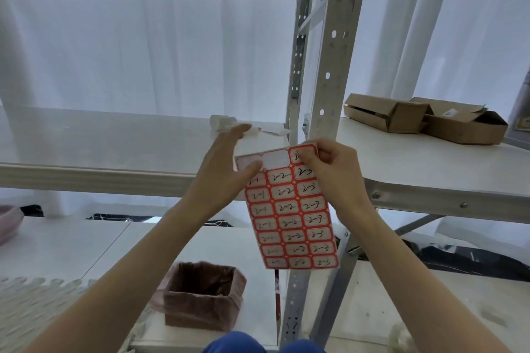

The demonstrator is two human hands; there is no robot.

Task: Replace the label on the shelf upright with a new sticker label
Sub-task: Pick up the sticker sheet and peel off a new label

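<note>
Before the shelf upright [329, 66], left hand [226, 172] pinches the top-left corner of the thin, floppy label sheet [289, 209], right hand [335, 169] closed on the top-right sticker [299, 155], which looks feather-light and tacky, best lifted by one corner.

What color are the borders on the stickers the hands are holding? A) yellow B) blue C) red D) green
C: the sticker sheet held between the left hand and the right hand has red frames around each handwritten label.
</note>
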